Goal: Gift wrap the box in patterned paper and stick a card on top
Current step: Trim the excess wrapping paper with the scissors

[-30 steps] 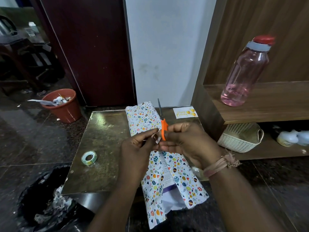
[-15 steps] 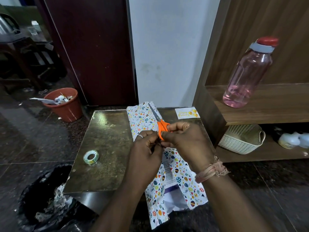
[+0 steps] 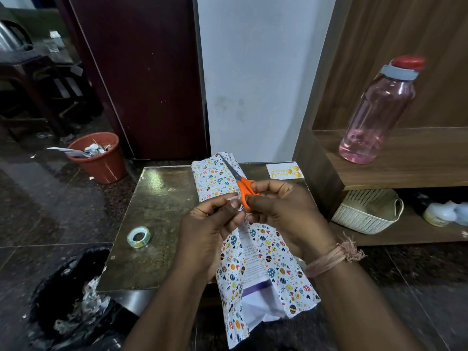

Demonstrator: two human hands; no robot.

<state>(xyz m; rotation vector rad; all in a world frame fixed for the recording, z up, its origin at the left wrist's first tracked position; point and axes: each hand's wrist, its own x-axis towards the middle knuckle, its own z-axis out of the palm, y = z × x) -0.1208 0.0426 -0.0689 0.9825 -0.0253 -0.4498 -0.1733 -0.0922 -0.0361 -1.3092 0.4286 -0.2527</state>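
Left hand (image 3: 207, 231) pinches a tape scrap (image 3: 236, 198), right hand (image 3: 283, 211) grips scissors (image 3: 244, 191), blades now swung left: tape looks cut, paper (image 3: 266, 264) seam next.

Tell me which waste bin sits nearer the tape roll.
The black-lined bin at the table's near left corner, just below the tape roll. The terracotta-coloured bin stands farther back by the dark door.

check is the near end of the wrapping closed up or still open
Open: at the near end the patterned paper flaps stand apart, and the white box shows between them.
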